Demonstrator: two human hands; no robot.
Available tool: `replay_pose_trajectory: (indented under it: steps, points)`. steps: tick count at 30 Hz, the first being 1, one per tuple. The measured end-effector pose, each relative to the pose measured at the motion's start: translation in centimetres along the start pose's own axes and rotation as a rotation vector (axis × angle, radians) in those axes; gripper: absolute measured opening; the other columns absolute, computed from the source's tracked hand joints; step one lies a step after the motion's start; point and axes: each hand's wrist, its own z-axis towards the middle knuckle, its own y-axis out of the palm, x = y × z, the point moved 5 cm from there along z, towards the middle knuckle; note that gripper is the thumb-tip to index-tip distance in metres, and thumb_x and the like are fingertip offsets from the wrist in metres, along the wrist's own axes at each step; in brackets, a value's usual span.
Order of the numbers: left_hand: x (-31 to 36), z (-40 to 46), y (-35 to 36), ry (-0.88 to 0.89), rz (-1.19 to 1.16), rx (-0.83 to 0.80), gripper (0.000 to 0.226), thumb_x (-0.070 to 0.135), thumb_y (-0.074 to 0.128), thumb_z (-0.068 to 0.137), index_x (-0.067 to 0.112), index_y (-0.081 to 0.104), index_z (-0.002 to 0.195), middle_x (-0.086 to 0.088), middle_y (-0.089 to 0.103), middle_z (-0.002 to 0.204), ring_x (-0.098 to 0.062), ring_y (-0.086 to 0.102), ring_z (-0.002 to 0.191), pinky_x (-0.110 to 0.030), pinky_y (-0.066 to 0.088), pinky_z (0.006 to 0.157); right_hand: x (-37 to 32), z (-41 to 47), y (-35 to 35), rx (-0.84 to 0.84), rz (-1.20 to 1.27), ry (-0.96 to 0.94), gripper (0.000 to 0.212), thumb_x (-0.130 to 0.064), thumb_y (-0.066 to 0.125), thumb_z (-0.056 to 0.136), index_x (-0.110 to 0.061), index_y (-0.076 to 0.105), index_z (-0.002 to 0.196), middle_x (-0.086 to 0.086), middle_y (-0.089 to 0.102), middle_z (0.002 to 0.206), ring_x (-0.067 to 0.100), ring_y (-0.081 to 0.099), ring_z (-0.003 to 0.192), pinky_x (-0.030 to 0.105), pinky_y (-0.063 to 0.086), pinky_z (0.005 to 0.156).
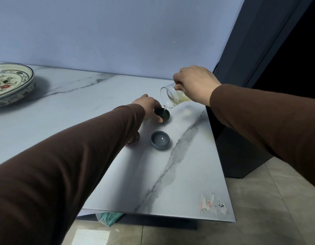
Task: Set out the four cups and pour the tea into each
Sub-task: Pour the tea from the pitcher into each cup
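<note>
My right hand [194,84] grips a clear glass pitcher [170,97] tipped to the left, and a thin stream of pale tea runs from its spout into a small dark cup [163,114]. My left hand [149,107] holds that dark cup on the marble table, fingers around its left side. A grey-blue cup [160,140] stands upright just nearer me, holding pale liquid. A reddish-brown cup [134,138] peeks out from under my left sleeve, mostly hidden. No fourth cup shows.
A large painted floral plate [10,84] sits at the table's far left. The table's right edge [220,156] runs close beside the cups, with tiled floor and a dark base beyond. A teal packet [109,218] lies under the table's front edge.
</note>
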Motion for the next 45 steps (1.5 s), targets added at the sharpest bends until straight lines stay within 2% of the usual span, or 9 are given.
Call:
replay_pose_trajectory:
  steps: [11,16,21,24,26,28,31,36,45]
  points:
    - [0.1,0.1,0.1,0.008,0.030,-0.008,0.057,0.049,0.077,0.069,0.026,0.063,0.119,-0.002,0.062,0.108,-0.023,0.040,0.117,-0.041,0.045,0.095,-0.1,0.0,-0.3,0.012,-0.002,0.001,0.018,-0.028,0.050,0.099,-0.015,0.057,0.090,0.007,0.060,0.094,0.033,0.053,0.092,0.036,0.035,0.067]
    - [-0.1,0.1,0.2,0.000,0.019,0.002,0.056,0.049,0.077,0.068,0.028,0.064,0.118,-0.003,0.062,0.108,-0.022,0.040,0.117,-0.041,0.045,0.095,0.5,-0.4,0.2,0.012,0.058,0.050,0.018,-0.029,0.050,0.098,-0.015,0.059,0.092,0.006,0.060,0.094,0.032,0.054,0.092,0.036,0.036,0.068]
    - [-0.2,0.1,0.5,-0.029,0.014,0.015,0.060,0.050,0.076,0.068,0.029,0.062,0.122,-0.002,0.062,0.111,-0.020,0.039,0.119,-0.040,0.045,0.097,3.0,-2.5,1.8,-0.025,0.271,0.336,0.021,-0.036,0.053,0.095,-0.018,0.063,0.090,0.002,0.061,0.088,0.025,0.050,0.084,0.032,0.034,0.071]
    - [-0.4,-0.1,0.6,-0.070,-0.004,0.000,0.075,0.052,0.076,0.067,0.029,0.051,0.134,0.000,0.056,0.125,-0.020,0.038,0.125,-0.040,0.042,0.102,4.3,-4.2,3.2,-0.072,0.455,0.530,0.022,-0.039,0.054,0.093,-0.022,0.069,0.091,0.000,0.065,0.094,0.024,0.056,0.091,0.030,0.036,0.073]
    - [-0.4,-0.5,0.4,-0.079,-0.034,0.000,0.083,0.050,0.076,0.069,0.027,0.042,0.141,0.003,0.053,0.133,-0.020,0.036,0.128,-0.040,0.041,0.104,4.7,-5.4,3.7,-0.072,0.563,0.606,0.024,-0.039,0.055,0.093,-0.022,0.072,0.092,-0.001,0.068,0.097,0.023,0.059,0.094,0.028,0.036,0.073]
    - [-0.3,-1.0,-0.3,-0.053,-0.024,0.044,0.081,0.047,0.076,0.070,0.025,0.042,0.141,0.004,0.054,0.133,-0.020,0.037,0.126,-0.039,0.042,0.101,4.7,-6.4,3.8,-0.060,0.618,0.643,0.025,-0.039,0.055,0.093,-0.021,0.072,0.089,-0.002,0.067,0.091,0.021,0.059,0.091,0.025,0.034,0.071]
    - [0.3,-2.6,-1.3,0.010,0.048,0.113,0.067,0.045,0.074,0.073,0.024,0.050,0.132,0.002,0.058,0.127,-0.022,0.039,0.120,-0.039,0.043,0.096,4.3,-7.4,3.2,-0.051,0.644,0.634,0.025,-0.040,0.056,0.093,-0.021,0.072,0.088,-0.003,0.067,0.089,0.021,0.060,0.090,0.026,0.036,0.070]
    - [1.2,-6.2,-1.0,0.079,0.100,0.093,0.054,0.052,0.071,0.075,0.027,0.060,0.121,0.005,0.061,0.111,-0.022,0.039,0.112,-0.038,0.042,0.092,3.4,-8.7,1.6,-0.049,0.603,0.578,0.023,-0.040,0.054,0.093,-0.025,0.070,0.086,-0.004,0.066,0.092,0.019,0.058,0.091,0.027,0.034,0.071]
    - [1.6,-10.0,1.3,0.096,0.175,-0.011,0.074,0.066,0.066,0.068,0.029,0.053,0.131,0.005,0.061,0.120,-0.022,0.037,0.119,-0.040,0.041,0.097,0.3,-10.1,-0.1,-0.101,0.439,0.374,0.026,-0.040,0.053,0.095,-0.020,0.068,0.094,0.000,0.066,0.093,0.022,0.056,0.087,0.030,0.034,0.068]
